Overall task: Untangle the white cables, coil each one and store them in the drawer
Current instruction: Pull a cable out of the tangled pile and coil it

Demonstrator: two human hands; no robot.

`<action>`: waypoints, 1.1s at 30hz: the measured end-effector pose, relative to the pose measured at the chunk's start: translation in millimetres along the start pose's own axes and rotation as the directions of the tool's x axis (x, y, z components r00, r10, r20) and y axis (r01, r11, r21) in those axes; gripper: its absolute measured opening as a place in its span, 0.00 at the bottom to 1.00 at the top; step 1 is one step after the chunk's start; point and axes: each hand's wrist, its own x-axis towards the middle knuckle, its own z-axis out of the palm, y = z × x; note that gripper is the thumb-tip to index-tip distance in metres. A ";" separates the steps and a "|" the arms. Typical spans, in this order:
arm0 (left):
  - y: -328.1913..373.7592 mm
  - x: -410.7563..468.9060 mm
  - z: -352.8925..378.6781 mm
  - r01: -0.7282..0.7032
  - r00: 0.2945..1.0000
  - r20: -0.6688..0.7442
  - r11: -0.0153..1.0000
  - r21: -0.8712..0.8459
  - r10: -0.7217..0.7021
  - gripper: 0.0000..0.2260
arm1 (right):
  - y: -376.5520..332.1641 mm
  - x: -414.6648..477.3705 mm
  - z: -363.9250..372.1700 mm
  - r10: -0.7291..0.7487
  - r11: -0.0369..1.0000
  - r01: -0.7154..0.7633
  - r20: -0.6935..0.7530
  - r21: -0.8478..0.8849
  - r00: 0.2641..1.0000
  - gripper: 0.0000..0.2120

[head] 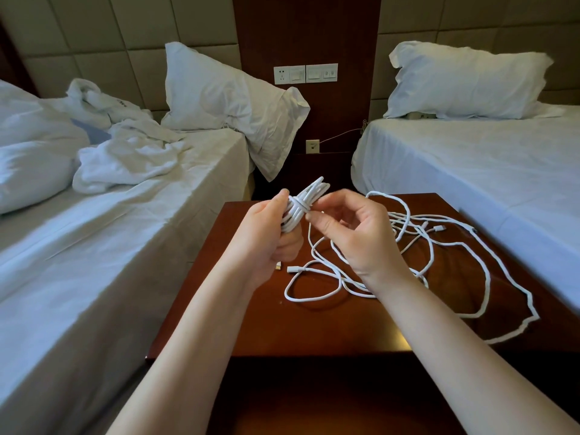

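Note:
My left hand [268, 237] grips a coiled white cable bundle [306, 200] above the dark wooden nightstand [273, 324]. A turn of the cable is wrapped around the bundle's middle. My right hand [354, 233] pinches that cable's end right beside the wrap. Loose white cables [417, 243] lie tangled across the nightstand's top, under and to the right of my right hand. A thicker white cable [489, 277] loops toward the right edge. One plug end [293, 269] rests near my left wrist. No drawer is visible.
An unmade bed [110, 230] with crumpled linen and a pillow stands on the left. A made bed [486, 164] with a pillow stands on the right. Wall sockets and switches [305, 73] sit on the wood panel behind the nightstand.

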 end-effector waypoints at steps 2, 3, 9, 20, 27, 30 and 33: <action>-0.7 -0.4 -1.5 0.032 0.999 0.033 0.999 0.001 -0.032 0.28 | -0.1 -0.6 1.0 0.027 0.999 -0.028 0.011 0.044 1.000 0.05; -0.8 -0.4 -1.6 0.039 0.998 0.046 0.999 0.003 -0.039 0.28 | -0.3 -0.6 1.0 0.029 0.999 -0.029 0.019 0.045 0.999 0.04; 0.3 -0.7 0.9 0.085 0.996 0.005 0.995 0.054 -0.086 0.23 | -4.3 0.3 -1.3 0.051 0.997 -0.054 0.072 0.049 0.996 0.03; -19.1 -1.8 2.4 -0.474 0.829 0.262 0.372 0.798 0.494 0.25 | -4.7 11.0 -22.9 0.154 0.988 -0.153 -0.035 0.018 0.987 0.04; -18.9 -0.2 -0.5 -0.533 0.712 0.281 0.235 0.813 0.644 0.17 | -3.7 10.5 -19.6 0.273 0.962 -0.273 0.055 -0.009 0.960 0.07; -18.5 -0.8 -1.2 -0.549 0.711 0.262 0.282 0.787 0.653 0.14 | -5.5 10.5 -20.1 0.284 0.959 -0.283 0.040 -0.010 0.958 0.06; -21.5 1.0 3.1 -0.545 0.707 0.196 0.347 0.763 0.680 0.12 | -7.6 10.7 -20.3 0.271 0.962 -0.271 0.007 0.016 0.963 0.06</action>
